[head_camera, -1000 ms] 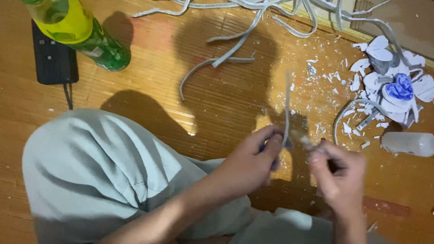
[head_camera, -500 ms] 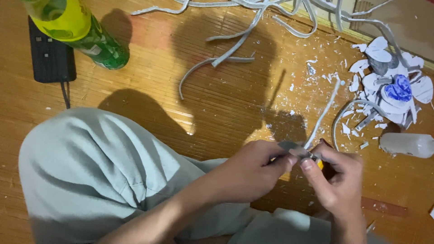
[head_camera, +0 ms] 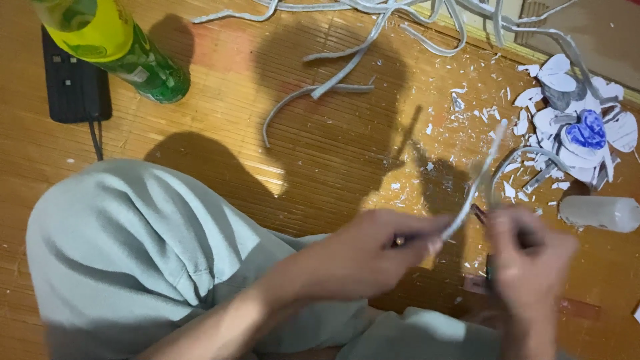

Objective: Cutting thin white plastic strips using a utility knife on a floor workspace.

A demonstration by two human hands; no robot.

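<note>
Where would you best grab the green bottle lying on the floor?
Around its green body, coming down from above. The bottle lies on its side on the mat, so the round body is exposed on top; the yellow-labelled end runs out of view.

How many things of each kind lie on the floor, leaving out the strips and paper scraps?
Green bottle: 1
Black power strip: 1
White tube: 1
Total: 3
</note>
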